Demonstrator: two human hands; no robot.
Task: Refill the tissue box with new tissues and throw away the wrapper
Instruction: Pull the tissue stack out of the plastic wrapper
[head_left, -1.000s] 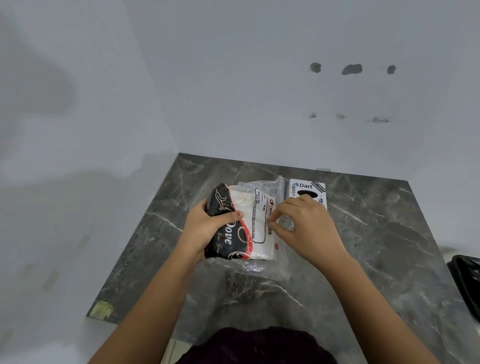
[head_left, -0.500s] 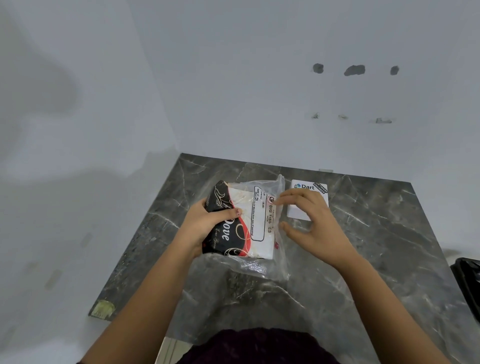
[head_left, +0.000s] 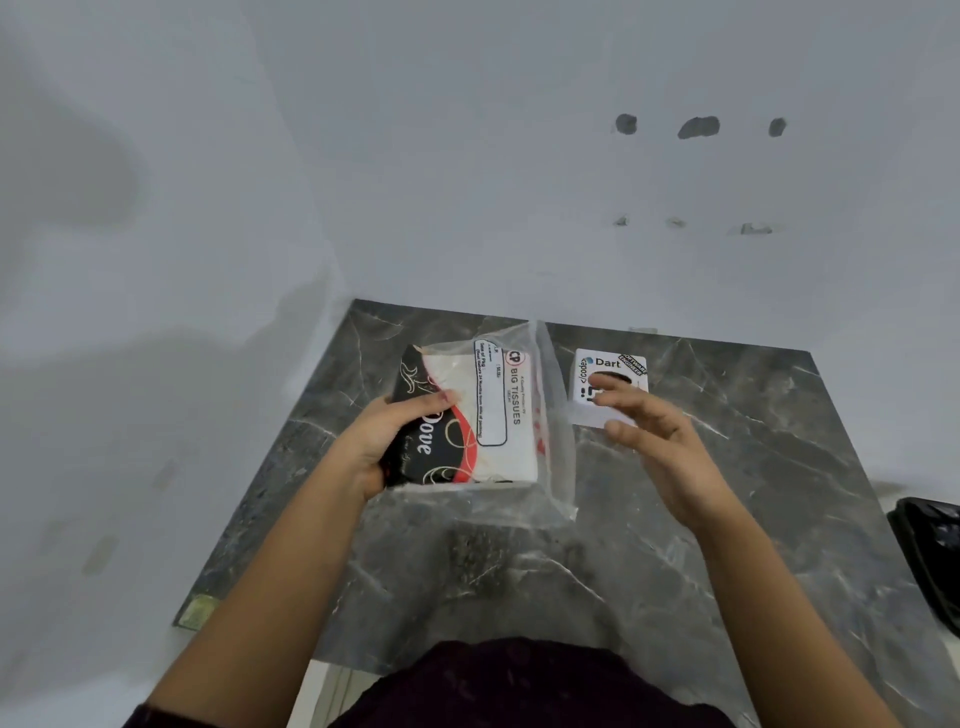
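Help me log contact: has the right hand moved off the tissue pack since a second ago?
Yes. The right hand has drawn rightward off the tissue pack, now open before the white box.

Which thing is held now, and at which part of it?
The left hand holds the tissue pack, still in its clear wrapper, by its black left end. The right hand is open and holds nothing.

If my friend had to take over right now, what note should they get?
Left hand: shut on the tissue pack, holding it by its black end, above the table.
Right hand: open, empty, beside the pack.
The pack is inside its clear wrapper, which looks open.
The white tissue box lies on the table behind the right hand.
Left to do: pull the wrapper off, fill the box, bin the wrapper.
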